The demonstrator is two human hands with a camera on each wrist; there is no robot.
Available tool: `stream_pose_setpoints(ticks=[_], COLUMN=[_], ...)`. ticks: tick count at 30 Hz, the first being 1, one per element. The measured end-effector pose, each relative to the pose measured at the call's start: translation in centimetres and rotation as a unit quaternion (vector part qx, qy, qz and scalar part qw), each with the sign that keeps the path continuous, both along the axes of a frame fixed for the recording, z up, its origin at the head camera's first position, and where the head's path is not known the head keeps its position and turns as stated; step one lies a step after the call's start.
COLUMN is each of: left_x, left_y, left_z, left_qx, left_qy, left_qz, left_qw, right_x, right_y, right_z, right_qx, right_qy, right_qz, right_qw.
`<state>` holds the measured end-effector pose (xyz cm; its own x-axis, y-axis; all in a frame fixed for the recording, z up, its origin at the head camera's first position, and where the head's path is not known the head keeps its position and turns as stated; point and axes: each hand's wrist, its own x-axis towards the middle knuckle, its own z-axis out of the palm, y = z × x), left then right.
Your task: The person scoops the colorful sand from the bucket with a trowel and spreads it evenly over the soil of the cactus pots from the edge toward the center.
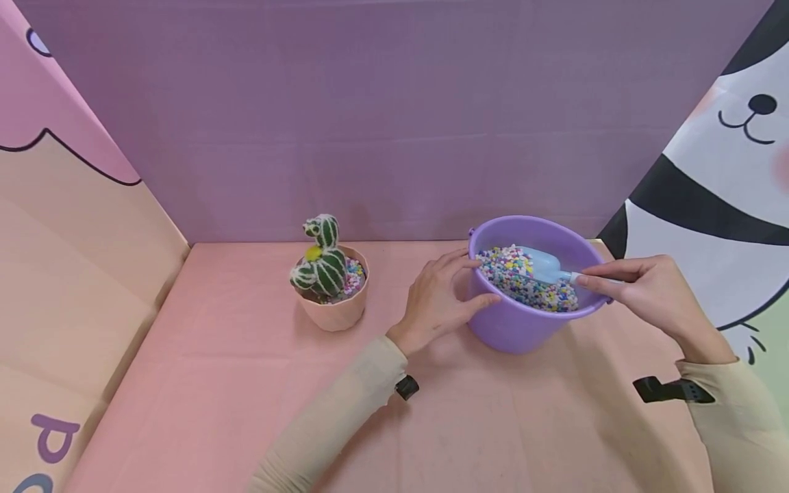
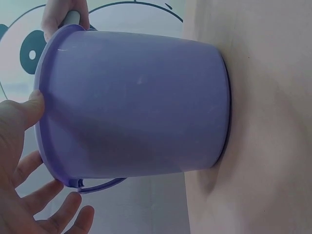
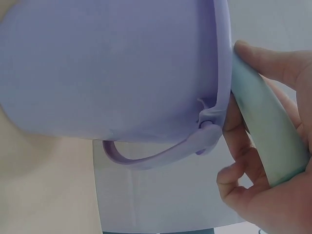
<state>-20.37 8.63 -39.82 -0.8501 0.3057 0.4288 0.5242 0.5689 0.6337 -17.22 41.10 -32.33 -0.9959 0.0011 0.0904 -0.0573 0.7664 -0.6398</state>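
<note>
A purple bucket (image 1: 518, 332) holds many small multicoloured beads (image 1: 536, 291). My left hand (image 1: 434, 294) rests on its near-left rim, thumb and forefinger spread along the edge; in the left wrist view the other fingers (image 2: 63, 214) are spread loosely below. With my right hand (image 1: 662, 294) I hold a light-blue scoop (image 1: 542, 263) by its handle (image 3: 268, 124), over the right rim. The scoop's head lies inside the bucket among the beads, with some heaped at its mouth. In the right wrist view the handle sits between thumb and fingers; the scoop's head is hidden there.
Left of the bucket stands a cactus (image 1: 327, 263) in a peach pot (image 1: 335, 315) with coloured beads around its base. A purple backdrop (image 1: 394, 123) rises behind the pink cloth (image 1: 394, 438). The bucket's handle (image 3: 161, 156) hangs down outside.
</note>
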Motion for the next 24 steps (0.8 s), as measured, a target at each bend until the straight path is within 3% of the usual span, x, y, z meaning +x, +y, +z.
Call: stream_pose_setpoints(ticks=[14,24], left_x=[-0.6,-0.1], left_y=[-0.8,-1.8], left_z=[0.0,0.5], left_qx=[-0.028,0.001], left_qy=[0.019,-0.012], left_qz=[-0.034,-0.028], left_qw=[0.9989,0.9995], right_x=[0.0,0.2], right_y=[-0.3,-0.6], right_z=[0.3,0.5], right_qx=[0.001,-0.008], right_qy=[0.0,-0.004], right_qz=[-0.006,-0.007], right_qw=[1.0,0.9999])
